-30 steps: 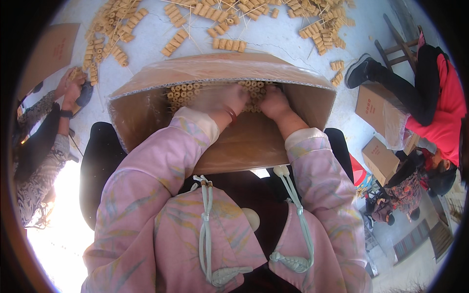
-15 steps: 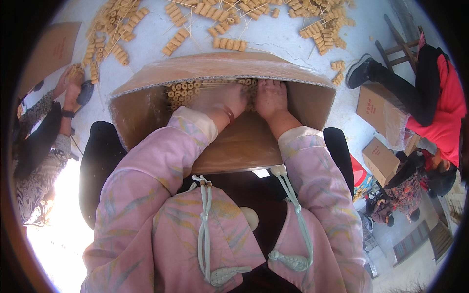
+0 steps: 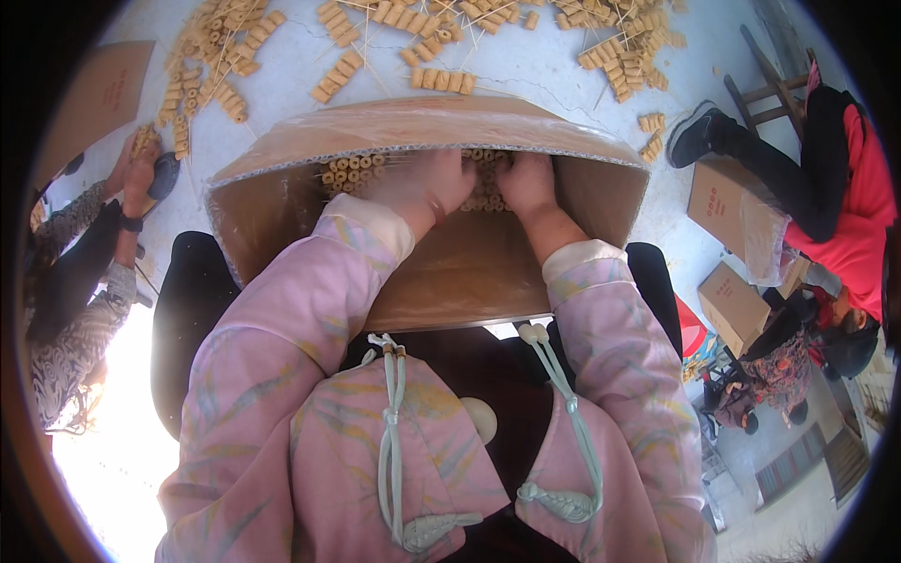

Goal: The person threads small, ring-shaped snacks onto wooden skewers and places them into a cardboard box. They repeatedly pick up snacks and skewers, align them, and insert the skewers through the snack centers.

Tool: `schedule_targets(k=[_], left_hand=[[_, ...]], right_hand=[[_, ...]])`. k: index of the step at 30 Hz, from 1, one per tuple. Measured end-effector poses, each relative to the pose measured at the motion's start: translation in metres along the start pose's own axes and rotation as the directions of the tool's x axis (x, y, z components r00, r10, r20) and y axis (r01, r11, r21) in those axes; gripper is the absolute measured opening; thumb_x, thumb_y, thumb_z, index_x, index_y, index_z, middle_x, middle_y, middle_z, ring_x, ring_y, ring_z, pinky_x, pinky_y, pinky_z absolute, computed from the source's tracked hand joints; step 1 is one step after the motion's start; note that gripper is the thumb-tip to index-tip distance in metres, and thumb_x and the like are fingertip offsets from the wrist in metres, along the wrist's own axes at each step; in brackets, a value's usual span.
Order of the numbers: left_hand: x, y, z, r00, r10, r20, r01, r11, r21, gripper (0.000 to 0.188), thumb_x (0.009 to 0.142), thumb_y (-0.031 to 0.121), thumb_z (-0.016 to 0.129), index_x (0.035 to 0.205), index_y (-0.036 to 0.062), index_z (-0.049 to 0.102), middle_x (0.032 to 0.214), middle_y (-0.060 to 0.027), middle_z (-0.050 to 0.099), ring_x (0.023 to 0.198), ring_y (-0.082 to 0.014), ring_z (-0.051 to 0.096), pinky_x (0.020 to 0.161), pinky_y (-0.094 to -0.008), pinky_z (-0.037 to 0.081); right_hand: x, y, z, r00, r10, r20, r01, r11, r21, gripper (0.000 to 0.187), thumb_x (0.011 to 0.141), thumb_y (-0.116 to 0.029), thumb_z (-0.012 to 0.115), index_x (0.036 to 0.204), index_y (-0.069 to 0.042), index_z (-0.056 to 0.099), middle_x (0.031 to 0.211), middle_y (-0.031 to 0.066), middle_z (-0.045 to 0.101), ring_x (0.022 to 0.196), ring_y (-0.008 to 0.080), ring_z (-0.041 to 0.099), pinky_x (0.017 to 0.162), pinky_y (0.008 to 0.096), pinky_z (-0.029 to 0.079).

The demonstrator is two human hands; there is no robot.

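Observation:
A cardboard box (image 3: 450,272) lies in front of me with its mouth toward me. Tight rows of tan, ring-ended rolls on thin sticks (image 3: 353,174) fill its far side. My left hand (image 3: 439,180), partly smeared by motion, is inside the box over these rolls, its fingers curled in; what they hold does not show. Just right of it, my right hand (image 3: 528,180) bends its fingers down against the rolls at the right end of the row. Its fingertips are hidden, and I cannot make out what is in them. Between the hands, more roll ends (image 3: 485,192) show.
Beyond the box, loose skewered rolls (image 3: 441,81) lie scattered over the pale floor (image 3: 282,94). At the left, a person's hands (image 3: 136,174) hold some rolls near another carton (image 3: 99,103). To the right are a person in red (image 3: 849,197), cartons (image 3: 727,211) and a wooden stool (image 3: 770,89).
My right hand has gone from lying flat on the rolls to curled fingers. My left hand has shifted slightly, baring more roll ends between the hands. The box has barely moved.

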State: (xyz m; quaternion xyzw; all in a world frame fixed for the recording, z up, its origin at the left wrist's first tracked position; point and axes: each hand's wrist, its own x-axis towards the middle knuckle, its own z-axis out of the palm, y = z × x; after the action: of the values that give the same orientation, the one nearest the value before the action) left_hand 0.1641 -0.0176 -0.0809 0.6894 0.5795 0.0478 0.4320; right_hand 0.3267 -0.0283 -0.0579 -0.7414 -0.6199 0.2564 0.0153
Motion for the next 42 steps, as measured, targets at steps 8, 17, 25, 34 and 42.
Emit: schedule_targets(k=[8,17,25,34,42], left_hand=[[-0.004,-0.004,0.018,0.988,0.087,-0.126,-0.104,0.985,-0.141,0.061,0.076,0.017,0.074,0.127,-0.0051,0.049,0.126,-0.0281,0.054,0.12,-0.0431,0.051,0.103,-0.0457,0.044],[0.004,-0.013,0.026,0.99,0.039,-0.135,-0.075,0.958,-0.276,0.046,0.08,0.016,0.072,0.119,-0.0033,0.055,0.111,-0.0218,0.063,0.108,-0.0351,0.061,0.095,-0.0409,0.05],[0.006,-0.017,0.021,0.997,-0.074,0.004,0.074,0.986,-0.149,0.031,0.084,0.023,0.071,0.106,0.0011,0.067,0.098,-0.0172,0.071,0.09,-0.034,0.068,0.083,-0.042,0.053],[0.022,-0.014,0.028,0.993,-0.107,0.045,0.114,0.975,-0.189,0.03,0.084,0.029,0.073,0.102,0.0054,0.071,0.096,-0.0162,0.071,0.091,-0.0343,0.067,0.085,-0.0442,0.051],[0.026,-0.015,0.045,0.985,-0.089,-0.149,0.072,0.991,-0.116,0.041,0.082,0.032,0.075,0.113,0.0061,0.067,0.114,-0.0202,0.066,0.104,-0.0394,0.062,0.088,-0.0464,0.05]], right_hand=[[0.01,0.004,0.005,1.0,-0.022,0.004,0.023,0.993,-0.112,0.037,0.084,-0.022,0.062,0.111,0.002,0.066,0.117,0.0271,0.063,0.113,0.0414,0.058,0.104,0.0459,0.042],[0.021,0.002,-0.013,0.996,-0.032,0.08,0.037,0.997,-0.063,0.041,0.084,-0.021,0.063,0.118,0.002,0.062,0.118,0.0282,0.062,0.114,0.0433,0.057,0.102,0.0471,0.044],[-0.012,0.004,-0.005,0.955,0.256,0.149,-0.278,0.949,0.148,0.032,0.086,-0.017,0.061,0.111,0.003,0.061,0.114,0.0295,0.063,0.109,0.0424,0.06,0.097,0.0479,0.048],[-0.012,0.029,0.019,0.974,0.091,0.206,-0.111,0.99,0.09,0.039,0.086,-0.016,0.061,0.119,0.003,0.056,0.118,0.0287,0.058,0.112,0.0453,0.055,0.099,0.0484,0.045],[-0.03,-0.003,-0.01,0.945,0.124,0.304,-0.073,0.982,-0.173,0.048,0.086,-0.016,0.059,0.128,0.004,0.05,0.131,0.0231,0.052,0.119,0.0398,0.052,0.101,0.0458,0.044]])
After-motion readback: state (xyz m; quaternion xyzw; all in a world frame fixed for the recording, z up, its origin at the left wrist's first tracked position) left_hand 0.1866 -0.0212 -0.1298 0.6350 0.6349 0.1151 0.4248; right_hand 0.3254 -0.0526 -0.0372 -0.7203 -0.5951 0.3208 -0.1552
